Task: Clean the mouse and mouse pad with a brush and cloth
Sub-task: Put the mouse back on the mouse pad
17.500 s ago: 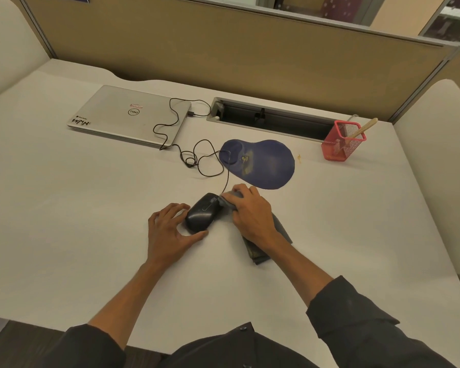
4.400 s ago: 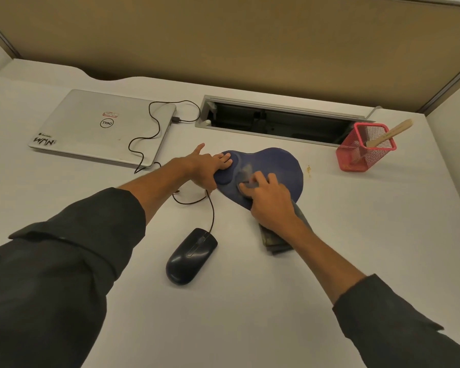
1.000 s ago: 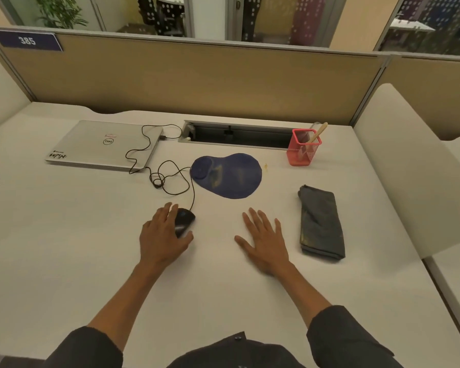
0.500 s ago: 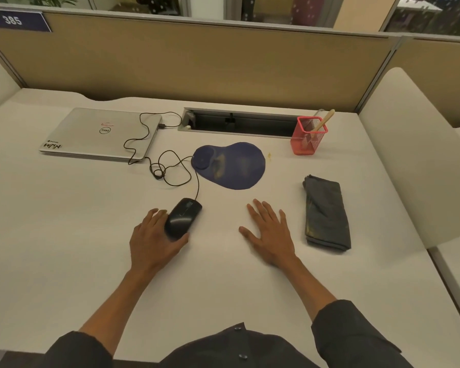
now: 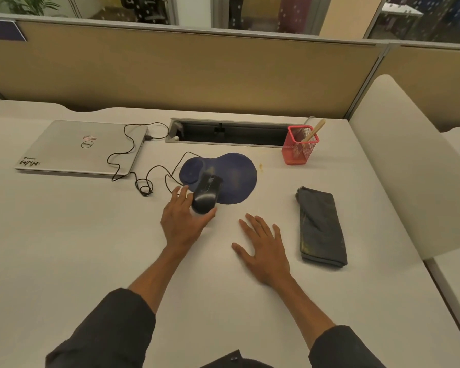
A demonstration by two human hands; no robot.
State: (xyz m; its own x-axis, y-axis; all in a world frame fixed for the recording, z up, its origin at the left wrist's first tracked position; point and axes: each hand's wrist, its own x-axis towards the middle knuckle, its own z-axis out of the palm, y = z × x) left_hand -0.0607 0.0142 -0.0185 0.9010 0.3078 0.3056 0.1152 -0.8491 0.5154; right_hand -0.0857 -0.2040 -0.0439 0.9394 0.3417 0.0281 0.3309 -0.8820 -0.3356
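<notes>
The left hand gripped the black mouse from its rear end, thumb on the right flank and fingers curled along the left, so that the mouse's nose reached forward over the near edge of the blue mouse pad; whether the mouse touched the pad or was held just above it could not be told. The mouse's cable looped away ahead and to the left of that hand, running to the side of a closed silver laptop further out on the left.

The right hand lay flat on the white desk, palm down, fingers straight and slightly spread, holding nothing. It rested just to the right of the left hand and nearer the person than the pad. A folded dark cloth lay beside the right hand on its outer side, apart from it. Ahead of the cloth, beyond and to the right of the pad, stood a red mesh holder with the wooden handle of the brush leaning out of it
</notes>
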